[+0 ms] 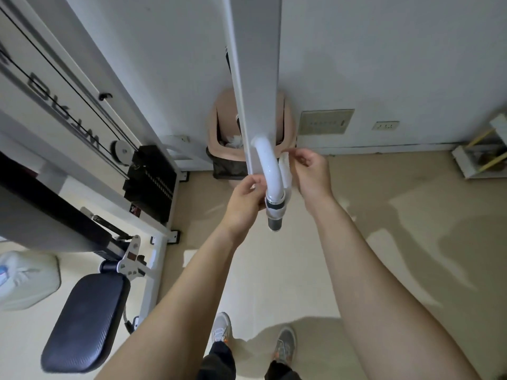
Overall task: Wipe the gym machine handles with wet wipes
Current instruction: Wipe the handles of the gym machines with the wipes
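Observation:
A white curved machine bar (270, 168) hangs from a white arm and ends in a dark handle grip (275, 220). A white wet wipe (285, 171) is looped behind the bar and around the top of the grip. My right hand (311, 171) pinches the wipe's upper end to the right of the bar. On the bar's left side, my left hand (244, 198) pinches the lower end. Part of the wipe is hidden behind the bar.
A pink bin (286, 124) with a black liner and used wipes stands against the wall behind the bar. The weight stack (151, 185), cables and a black padded seat (85, 322) fill the left. A plastic jug (27, 278) sits far left. My shoes (222, 327) are below.

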A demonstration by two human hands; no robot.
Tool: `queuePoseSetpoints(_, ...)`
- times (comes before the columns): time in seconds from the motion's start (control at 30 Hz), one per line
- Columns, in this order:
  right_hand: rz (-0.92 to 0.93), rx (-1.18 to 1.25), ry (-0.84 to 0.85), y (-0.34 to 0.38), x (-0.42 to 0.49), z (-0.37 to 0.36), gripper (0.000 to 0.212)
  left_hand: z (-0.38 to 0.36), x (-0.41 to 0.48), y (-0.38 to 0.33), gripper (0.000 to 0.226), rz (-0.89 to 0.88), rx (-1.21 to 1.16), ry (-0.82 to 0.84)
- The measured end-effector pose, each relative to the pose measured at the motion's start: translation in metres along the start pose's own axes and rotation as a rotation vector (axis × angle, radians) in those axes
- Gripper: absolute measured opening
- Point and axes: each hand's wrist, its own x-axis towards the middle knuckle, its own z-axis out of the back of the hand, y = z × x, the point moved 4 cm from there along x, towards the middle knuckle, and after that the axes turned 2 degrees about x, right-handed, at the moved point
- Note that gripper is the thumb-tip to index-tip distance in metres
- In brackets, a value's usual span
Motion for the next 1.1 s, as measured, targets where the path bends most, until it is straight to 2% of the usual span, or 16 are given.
queuePoseSetpoints(0.1,-0.007,-0.008,0.144,0.006,-0.008,-0.002,0.027,0.001,0.004,-0.002,0.018,-0.012,0.1,-0.045)
queuePoseSetpoints(0.2,-0.036,-0.044,0.226,0.007,-0.016,-0.002,0.015,0.003,0.002,-0.005,0.018,-0.017,0.066,-0.076)
queuePoseSetpoints(0.3,-0.102,-0.04,0.233,0.001,-0.021,-0.001,0.006,0.003,0.0,-0.004,0.025,-0.067,0.09,-0.035)
queuePoseSetpoints(0.43,-0.184,0.043,0.232,0.001,-0.03,0.0,0.018,0.005,-0.007,-0.007,0.028,-0.134,0.084,-0.087)
queuePoseSetpoints(0.57,-0.271,0.369,0.328,-0.002,-0.047,0.006,0.026,0.009,-0.015,-0.009,0.02,-0.136,-0.038,-0.19)
queuePoseSetpoints(0.67,-0.259,0.545,0.296,-0.013,-0.062,0.008,0.043,0.009,-0.022,-0.008,0.008,-0.081,-0.142,-0.198)
queuePoseSetpoints(0.73,-0.198,0.531,0.266,-0.02,-0.072,0.006,0.051,0.011,-0.028,-0.002,0.013,-0.014,-0.278,-0.179)
queuePoseSetpoints(0.8,-0.1,0.384,0.241,-0.023,-0.083,0.001,0.052,0.014,-0.035,0.007,0.016,0.019,-0.345,-0.182)
queuePoseSetpoints(0.9,-0.024,0.198,0.248,-0.025,-0.096,-0.008,0.059,0.018,-0.051,0.016,0.013,-0.066,-0.199,-0.254)
queuePoseSetpoints(0.97,-0.005,0.163,0.242,-0.029,-0.101,-0.009,0.062,0.017,-0.066,0.019,0.016,-0.187,-0.003,-0.312)
queuePoseSetpoints(1.03,0.024,0.145,0.249,-0.029,-0.106,-0.01,0.065,0.015,-0.077,0.025,0.005,-0.274,0.148,-0.324)
queuePoseSetpoints(1.1,0.021,0.168,0.263,-0.026,-0.112,-0.013,0.073,0.014,-0.08,0.031,0.018,-0.325,0.324,-0.323)
